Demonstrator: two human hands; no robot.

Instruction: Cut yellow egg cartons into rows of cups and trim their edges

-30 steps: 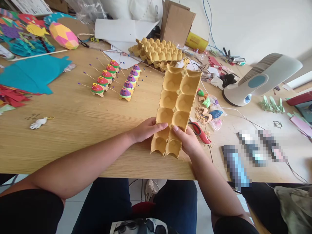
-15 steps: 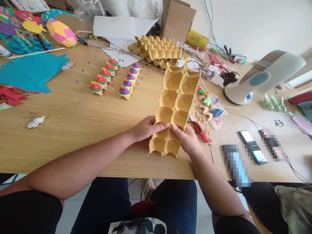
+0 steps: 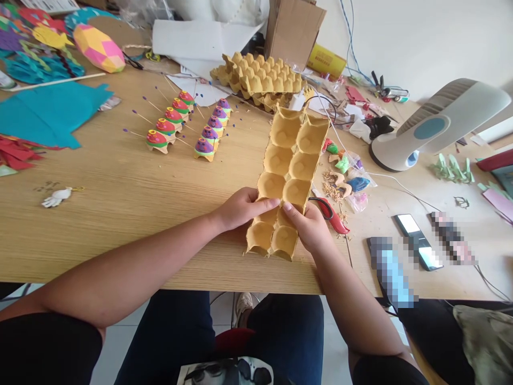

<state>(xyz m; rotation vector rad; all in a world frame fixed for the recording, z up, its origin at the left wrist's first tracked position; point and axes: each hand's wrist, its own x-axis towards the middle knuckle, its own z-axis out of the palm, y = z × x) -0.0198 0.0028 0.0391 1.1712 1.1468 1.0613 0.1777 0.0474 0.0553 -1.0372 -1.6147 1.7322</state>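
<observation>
A long yellow egg-carton strip (image 3: 287, 166), two cups wide, lies lengthways over the wooden table (image 3: 120, 214) near its front edge. My left hand (image 3: 236, 208) grips its left side near the near end, thumb pressed into a cup. On the right side my right hand (image 3: 308, 227) holds the same end, thumb on the middle ridge. Red-handled scissors (image 3: 331, 214) lie just right of my right hand.
Two rows of painted egg-cup figures (image 3: 188, 128) with pins stand further back. A stack of egg trays (image 3: 260, 80), a cardboard box (image 3: 292, 27), a white fan (image 3: 436, 125), phones (image 3: 417, 246), and coloured paper crafts (image 3: 48, 112) surround the work spot.
Both hands keep their grip on the carton strip. The view has shifted slightly, and the strip's near end sits a little lower toward the table.
</observation>
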